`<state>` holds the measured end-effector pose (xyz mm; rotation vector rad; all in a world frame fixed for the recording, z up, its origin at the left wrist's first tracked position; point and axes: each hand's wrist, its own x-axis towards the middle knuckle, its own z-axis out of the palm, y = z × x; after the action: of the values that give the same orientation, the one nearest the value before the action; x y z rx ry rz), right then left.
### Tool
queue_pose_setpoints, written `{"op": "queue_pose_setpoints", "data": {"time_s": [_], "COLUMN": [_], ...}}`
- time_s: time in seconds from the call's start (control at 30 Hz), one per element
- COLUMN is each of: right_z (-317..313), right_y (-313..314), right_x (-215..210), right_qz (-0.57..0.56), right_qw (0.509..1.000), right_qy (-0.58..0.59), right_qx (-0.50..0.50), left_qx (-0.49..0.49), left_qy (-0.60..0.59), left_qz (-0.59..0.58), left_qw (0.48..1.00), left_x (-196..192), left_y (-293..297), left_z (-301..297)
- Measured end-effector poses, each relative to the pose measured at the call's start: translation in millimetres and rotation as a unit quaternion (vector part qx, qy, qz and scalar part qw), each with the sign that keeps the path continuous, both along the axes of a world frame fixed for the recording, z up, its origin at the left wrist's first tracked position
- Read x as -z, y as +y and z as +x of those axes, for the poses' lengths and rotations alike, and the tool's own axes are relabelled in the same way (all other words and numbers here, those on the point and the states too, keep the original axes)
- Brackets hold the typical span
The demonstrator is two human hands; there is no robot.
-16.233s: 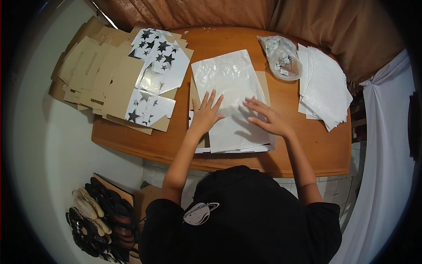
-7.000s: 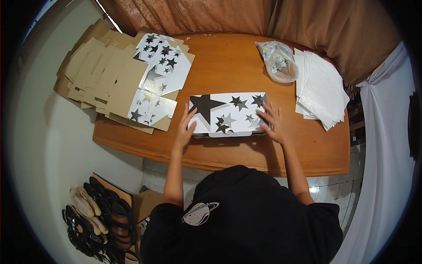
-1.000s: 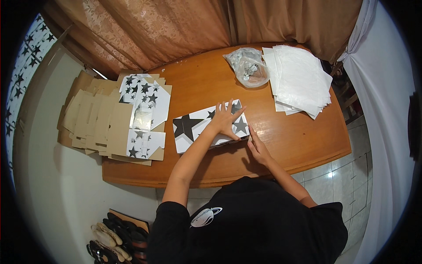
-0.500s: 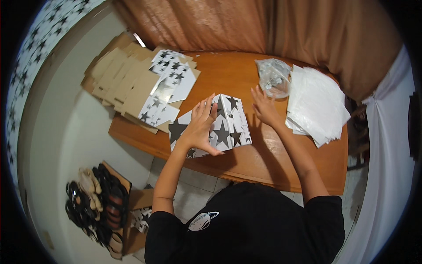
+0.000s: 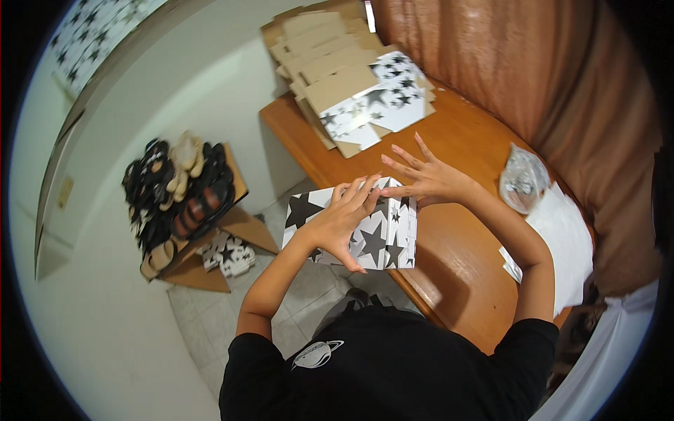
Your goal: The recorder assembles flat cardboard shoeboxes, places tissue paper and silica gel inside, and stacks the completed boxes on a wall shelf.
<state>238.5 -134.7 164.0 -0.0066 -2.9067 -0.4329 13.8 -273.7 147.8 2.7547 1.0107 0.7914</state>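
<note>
A white cardboard box (image 5: pixel 371 241) printed with black and grey stars is at the table's near edge, its lower left part over the floor side. My left hand (image 5: pixel 343 222) spans its top, fingers at the far side and thumb at the near side, gripping it. Just beyond the box's far right corner is my right hand (image 5: pixel 428 177), its fingers spread and nothing held. Whether its lower edge touches the box I cannot tell.
Flattened star-printed and brown cardboard pieces (image 5: pixel 337 74) are stacked at the table's far left. A clear plastic bag (image 5: pixel 524 179) and white sheets (image 5: pixel 562 235) lie on the right. Several shoes (image 5: pixel 200 203) crowd a stand at left. A brown curtain (image 5: pixel 519 77) hangs behind the wooden table (image 5: pixel 470 277).
The view has turned left, so the table and shoes appear shifted right. My right hand has come from beside the plastic bag to the box's far corner. My left hand stays on the box.
</note>
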Motion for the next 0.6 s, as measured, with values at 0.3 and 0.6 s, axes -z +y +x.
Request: {"op": "queue_pose_setpoints", "data": {"time_s": [0.3,0.6], "right_z": [-109.7,-237.8], "right_y": [-12.5,-42.6], "right_x": [0.3,-44.8], "right_qz": [0.03,0.011], "right_qw": [0.956,0.92], "right_qy": [0.11,0.301], "right_qx": [-0.271,-0.25], "left_qx": [-0.173,-0.397], "left_qy": [0.032,0.001], "left_qz": [-0.097,0.142], "left_qw": [0.98,0.907], "left_x": [-25.4,-73.1], "left_y": [-82.9,-177.2], "left_z": [-66.5,-177.0]}}
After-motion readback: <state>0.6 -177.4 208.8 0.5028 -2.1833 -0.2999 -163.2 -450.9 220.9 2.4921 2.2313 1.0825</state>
